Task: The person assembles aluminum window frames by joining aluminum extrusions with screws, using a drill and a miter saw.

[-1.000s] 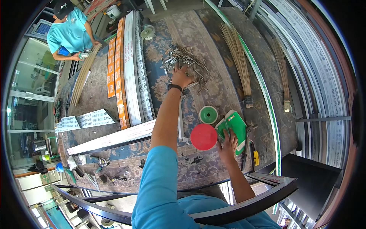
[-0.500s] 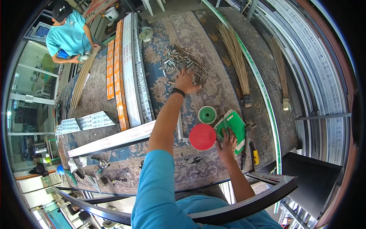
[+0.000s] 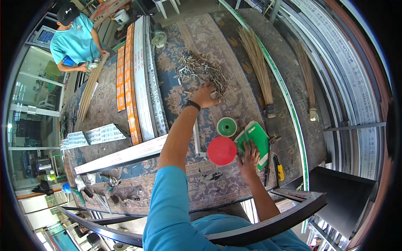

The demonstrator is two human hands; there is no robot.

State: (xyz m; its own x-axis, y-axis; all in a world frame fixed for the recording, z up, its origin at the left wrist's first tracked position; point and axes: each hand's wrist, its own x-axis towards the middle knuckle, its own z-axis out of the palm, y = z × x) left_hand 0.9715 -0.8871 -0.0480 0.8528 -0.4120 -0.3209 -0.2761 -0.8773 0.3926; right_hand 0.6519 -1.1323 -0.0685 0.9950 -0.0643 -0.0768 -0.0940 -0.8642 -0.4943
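Observation:
My left hand (image 3: 203, 95) reaches to the lower edge of a pile of small metal pieces (image 3: 197, 68), its fingers curled round a small round silvery object (image 3: 214, 95). My right hand (image 3: 248, 160) lies with its fingers spread on the lower left of a green book or box (image 3: 257, 140). A red disc (image 3: 222, 150) is just left of that hand, close to the thumb. Above the disc rests a green round reel with a white rim (image 3: 226, 126).
A person (image 3: 75, 35) at the upper left handles long brown strips (image 3: 93, 85). Wrapped profiles (image 3: 146, 79) lie left of the pile. Bundled rods (image 3: 256, 67) and a long green-white strip (image 3: 289, 100) lie right. A black frame (image 3: 268, 221) crosses before my body. A yellow-handled tool (image 3: 280, 172) lies at right.
My left hand has moved down and slightly toward the near edge of the pile, and its fingers are more curled. My right hand has stayed on the green item.

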